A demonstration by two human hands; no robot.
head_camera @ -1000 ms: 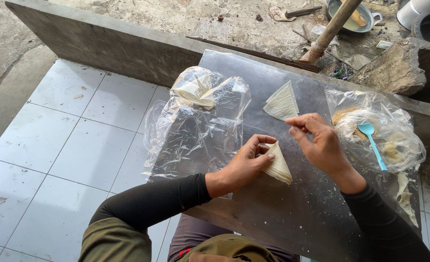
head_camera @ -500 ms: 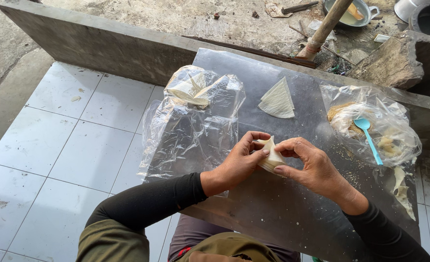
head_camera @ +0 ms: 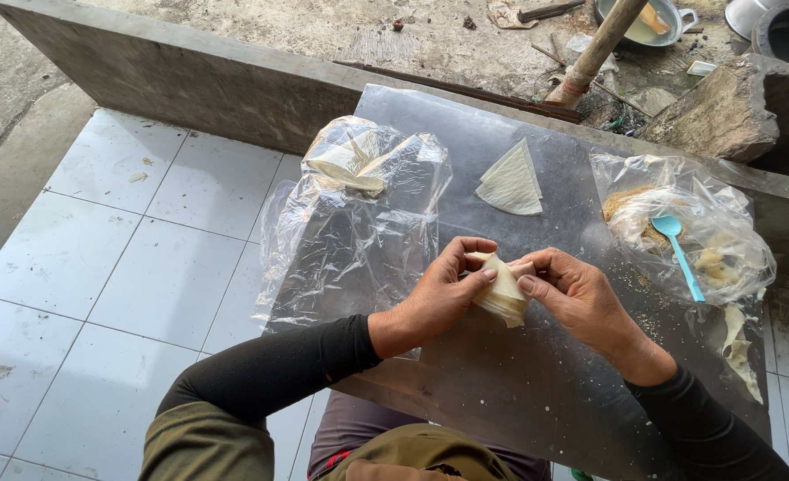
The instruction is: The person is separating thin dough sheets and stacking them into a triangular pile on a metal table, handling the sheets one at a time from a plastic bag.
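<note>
My left hand [head_camera: 441, 298] and my right hand [head_camera: 572, 298] together pinch a pale folded pastry wrapper [head_camera: 501, 289] above a grey metal sheet [head_camera: 510, 392]. The wrapper is curled into a small cone between my fingers. A flat wedge-shaped wrapper [head_camera: 512, 183] lies on the sheet further away. To the right, a clear plastic bag [head_camera: 724, 227] holds brownish filling and a light blue spoon [head_camera: 678, 254]. On the left, a crumpled clear bag [head_camera: 359, 214] holds more folded wrappers [head_camera: 345, 165].
White floor tiles [head_camera: 100, 258] lie to the left, bounded by a concrete curb [head_camera: 171, 80]. Beyond are a wooden pole [head_camera: 595, 53], a metal pot [head_camera: 657, 22], a stone block [head_camera: 724, 111] and crumbs on the sheet near the filling bag.
My right hand has come down from above the wrapper to meet my left hand. Both now grip the wrapper, which has gone from a flat triangle to a folded cone.
</note>
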